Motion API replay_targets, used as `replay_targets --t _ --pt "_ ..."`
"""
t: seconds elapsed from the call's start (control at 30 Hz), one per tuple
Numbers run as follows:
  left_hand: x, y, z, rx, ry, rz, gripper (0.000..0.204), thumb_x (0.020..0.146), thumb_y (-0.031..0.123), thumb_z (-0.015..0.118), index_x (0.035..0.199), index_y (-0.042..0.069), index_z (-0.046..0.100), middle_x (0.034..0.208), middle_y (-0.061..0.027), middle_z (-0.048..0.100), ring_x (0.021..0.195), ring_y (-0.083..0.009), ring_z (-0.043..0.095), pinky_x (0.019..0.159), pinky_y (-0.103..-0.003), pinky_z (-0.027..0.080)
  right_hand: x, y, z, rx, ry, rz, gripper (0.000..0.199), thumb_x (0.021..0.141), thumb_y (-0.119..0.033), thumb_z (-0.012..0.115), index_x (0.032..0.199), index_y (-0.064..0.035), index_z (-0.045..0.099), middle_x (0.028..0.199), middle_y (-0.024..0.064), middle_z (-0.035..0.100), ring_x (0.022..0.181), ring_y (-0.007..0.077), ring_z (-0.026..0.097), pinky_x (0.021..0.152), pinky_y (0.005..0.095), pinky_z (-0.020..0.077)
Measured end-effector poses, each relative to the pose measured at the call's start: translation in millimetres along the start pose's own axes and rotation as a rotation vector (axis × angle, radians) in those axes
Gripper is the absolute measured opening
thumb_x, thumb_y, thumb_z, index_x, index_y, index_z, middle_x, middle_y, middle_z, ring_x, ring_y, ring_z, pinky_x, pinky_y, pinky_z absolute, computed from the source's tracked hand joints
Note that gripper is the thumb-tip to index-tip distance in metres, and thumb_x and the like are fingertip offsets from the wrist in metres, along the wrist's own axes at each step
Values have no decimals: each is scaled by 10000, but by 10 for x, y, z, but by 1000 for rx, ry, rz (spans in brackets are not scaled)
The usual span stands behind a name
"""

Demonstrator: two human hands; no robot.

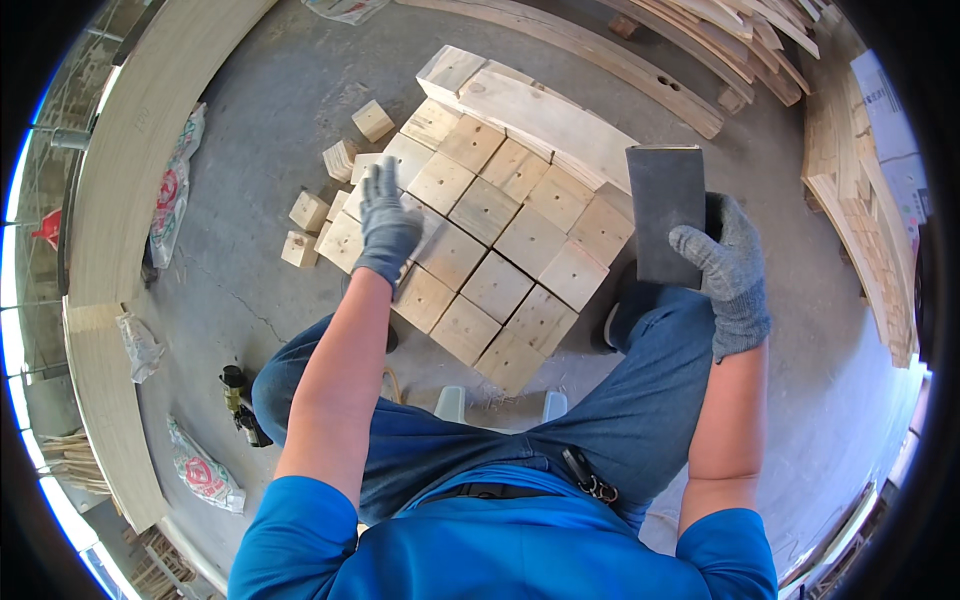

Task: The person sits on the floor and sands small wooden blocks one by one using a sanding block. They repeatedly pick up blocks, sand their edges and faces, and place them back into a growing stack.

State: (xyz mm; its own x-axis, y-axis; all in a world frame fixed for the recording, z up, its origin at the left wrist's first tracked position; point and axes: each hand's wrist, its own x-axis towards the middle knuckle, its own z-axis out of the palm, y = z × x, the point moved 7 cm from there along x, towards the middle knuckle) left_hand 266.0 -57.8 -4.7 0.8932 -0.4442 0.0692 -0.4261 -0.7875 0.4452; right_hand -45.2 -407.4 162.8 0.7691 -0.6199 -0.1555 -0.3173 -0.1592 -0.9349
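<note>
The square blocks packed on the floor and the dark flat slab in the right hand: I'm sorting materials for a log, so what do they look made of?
The pale square blocks look like bare, unfinished softwood: light tan faces with grain lines and small knots. The dark grey rectangular slab in the gloved right hand has a matte, even surface; possibly rubber, foam or an abrasive block, but this cannot be settled.

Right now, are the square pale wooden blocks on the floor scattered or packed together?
Mostly packed: the square pale wooden blocks sit edge to edge in a grid; a few loose blocks lie apart.
</note>
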Motion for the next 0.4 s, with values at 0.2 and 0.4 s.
replay_targets --t 0.2,0.4 --pt "-55 -125 -324 -35 112 -3 945 834 159 793 1662 100 343 1725 -230 300 1598 -418 289 1304 -475 281 0 52 -69 9 2 -1 602 812 -238 885 1291 60 675 1166 175 755 1054 251 719 971 383 569" --pt "-334 -724 -249 -121 90 -212 865 840 206 848 1595 66 448 1696 -205 364 1547 -394 399 1276 -421 357 -4 -3 -70 -126 8 0 650 820 -292 872 1338 44 668 1223 211 747 1092 288 728 1008 415 560"
